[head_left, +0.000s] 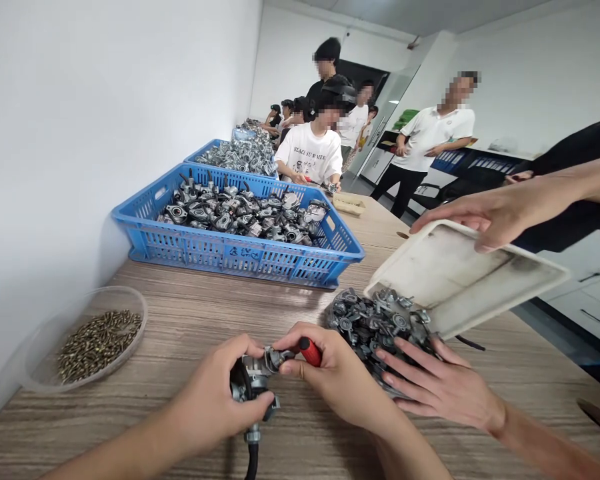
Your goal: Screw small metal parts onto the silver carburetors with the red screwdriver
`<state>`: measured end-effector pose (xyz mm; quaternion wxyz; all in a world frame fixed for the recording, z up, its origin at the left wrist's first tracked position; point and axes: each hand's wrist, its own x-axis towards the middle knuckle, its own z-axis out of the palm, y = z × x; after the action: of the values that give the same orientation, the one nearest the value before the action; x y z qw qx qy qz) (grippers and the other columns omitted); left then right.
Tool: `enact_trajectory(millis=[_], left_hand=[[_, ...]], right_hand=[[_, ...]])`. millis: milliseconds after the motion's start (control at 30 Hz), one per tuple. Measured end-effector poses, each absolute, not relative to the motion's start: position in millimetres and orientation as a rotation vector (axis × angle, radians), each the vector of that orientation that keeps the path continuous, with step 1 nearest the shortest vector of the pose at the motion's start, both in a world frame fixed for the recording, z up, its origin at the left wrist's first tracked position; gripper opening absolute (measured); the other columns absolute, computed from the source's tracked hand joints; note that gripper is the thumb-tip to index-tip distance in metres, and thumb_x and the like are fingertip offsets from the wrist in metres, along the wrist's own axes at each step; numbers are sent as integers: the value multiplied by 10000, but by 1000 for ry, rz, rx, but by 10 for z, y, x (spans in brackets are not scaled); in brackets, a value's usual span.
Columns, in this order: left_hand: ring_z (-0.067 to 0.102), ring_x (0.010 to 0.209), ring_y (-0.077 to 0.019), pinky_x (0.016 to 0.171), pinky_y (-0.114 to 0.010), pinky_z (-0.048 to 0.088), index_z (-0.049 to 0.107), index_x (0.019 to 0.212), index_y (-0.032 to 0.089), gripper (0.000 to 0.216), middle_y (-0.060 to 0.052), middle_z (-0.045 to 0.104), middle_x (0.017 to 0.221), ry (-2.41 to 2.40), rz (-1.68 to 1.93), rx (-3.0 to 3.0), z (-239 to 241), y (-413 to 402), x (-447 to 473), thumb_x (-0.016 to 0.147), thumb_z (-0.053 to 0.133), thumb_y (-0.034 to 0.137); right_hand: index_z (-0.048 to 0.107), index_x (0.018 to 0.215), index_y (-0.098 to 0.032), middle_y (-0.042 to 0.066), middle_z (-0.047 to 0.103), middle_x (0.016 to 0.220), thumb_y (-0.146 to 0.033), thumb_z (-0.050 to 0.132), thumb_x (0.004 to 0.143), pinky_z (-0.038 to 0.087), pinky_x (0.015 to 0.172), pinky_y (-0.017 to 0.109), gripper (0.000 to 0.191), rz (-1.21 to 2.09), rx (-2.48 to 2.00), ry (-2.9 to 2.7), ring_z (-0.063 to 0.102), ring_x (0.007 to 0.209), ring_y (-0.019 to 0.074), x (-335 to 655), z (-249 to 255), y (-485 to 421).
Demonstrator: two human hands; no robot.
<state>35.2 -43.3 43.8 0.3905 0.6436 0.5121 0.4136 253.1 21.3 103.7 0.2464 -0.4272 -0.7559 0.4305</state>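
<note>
My left hand (pixel 215 397) is closed round a small grey metal carburettor-like part (pixel 253 387) with a black hose hanging from it, low over the wooden table (pixel 190 320). My right hand (pixel 330 377) grips a red-handled screwdriver (pixel 310 350) whose tip meets the part. Just to the right, another person's hand (pixel 440 387) lies with fingers spread on a heap of small metal pieces (pixel 375 323). That person's other hand (pixel 495 213) tilts a white tray (pixel 460 277) over the heap.
A clear bowl of brass screws (pixel 97 340) sits at the left. Behind stand a blue crate (pixel 230 250) full of metal parts and a second crate (pixel 240 155). Several people sit and stand farther along the table.
</note>
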Motion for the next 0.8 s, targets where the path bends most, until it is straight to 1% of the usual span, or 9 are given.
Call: enact_trajectory(millis=[67, 267, 433, 500, 600, 633, 667, 733, 800], left_hand=[[734, 856, -229, 784, -307, 550, 684, 997, 229, 301, -15, 784, 941, 1308, 1056, 1634, 435, -430, 352, 733, 805, 149], [724, 898, -233, 829, -323, 544, 676, 1007, 224, 322, -22, 773, 977, 1301, 1061, 1620, 429, -432, 382, 727, 801, 126], [699, 838, -228, 772, -317, 547, 647, 988, 226, 287, -18, 751, 916, 1348, 1022, 1567, 432, -464, 426, 748, 798, 178], [735, 900, -243, 821, -328, 581, 658, 1077, 231, 353, -31, 772, 984, 1348, 1041, 1555, 415, -477, 431, 756, 790, 168], [783, 1050, -263, 964, -369, 615, 617, 1410, 274, 656, -62, 796, 1191, 1326, 1093, 1581, 383, -472, 420, 788, 802, 179], [790, 1095, -274, 1004, -387, 619, 598, 1474, 289, 711, -75, 800, 1246, 1313, 1103, 1610, 377, -461, 414, 802, 808, 192], [789, 1144, -288, 1042, -406, 618, 609, 1491, 295, 712, -88, 802, 1293, 1293, 1114, 1652, 376, -448, 408, 815, 810, 202], [770, 1245, -314, 1111, -436, 602, 680, 1451, 297, 625, -104, 798, 1371, 1222, 1137, 1762, 379, -420, 400, 844, 801, 209], [767, 1274, -316, 1126, -438, 604, 723, 1428, 308, 552, -101, 799, 1395, 1142, 1145, 1858, 371, -398, 399, 885, 783, 225]], right_hand=[[822, 978, -228, 9, 783, 923, -292, 858, 858, 517, 853, 320, 141, 1166, -1175, -2059, 685, 875, 208, 2532, 1032, 210], [835, 994, -222, 6, 774, 891, -286, 865, 849, 510, 813, 304, 161, 1159, -1197, -2078, 660, 837, 200, 2537, 1035, 201], [845, 1031, -240, 9, 790, 931, -288, 851, 873, 510, 829, 312, 165, 1126, -1231, -2100, 666, 851, 209, 2529, 1033, 184], [848, 1041, -240, 5, 781, 896, -294, 853, 875, 507, 808, 309, 175, 1113, -1245, -2104, 649, 821, 203, 2525, 1025, 180], [835, 1071, -223, 5, 785, 896, -311, 881, 847, 504, 756, 296, 245, 1105, -1246, -2098, 626, 784, 191, 2528, 1025, 173], [829, 1061, -216, 4, 786, 896, -310, 891, 835, 502, 746, 291, 253, 1099, -1244, -2096, 622, 777, 186, 2532, 1030, 169], [824, 1042, -210, 2, 783, 887, -306, 899, 826, 498, 740, 287, 248, 1089, -1245, -2094, 618, 771, 181, 2538, 1038, 164], [818, 982, -202, -8, 763, 838, -289, 911, 809, 487, 726, 278, 215, 1060, -1260, -2086, 612, 758, 174, 2549, 1051, 146], [813, 933, -195, -21, 733, 776, -265, 927, 782, 471, 692, 266, 202, 1027, -1291, -2066, 606, 728, 165, 2554, 1045, 114]])
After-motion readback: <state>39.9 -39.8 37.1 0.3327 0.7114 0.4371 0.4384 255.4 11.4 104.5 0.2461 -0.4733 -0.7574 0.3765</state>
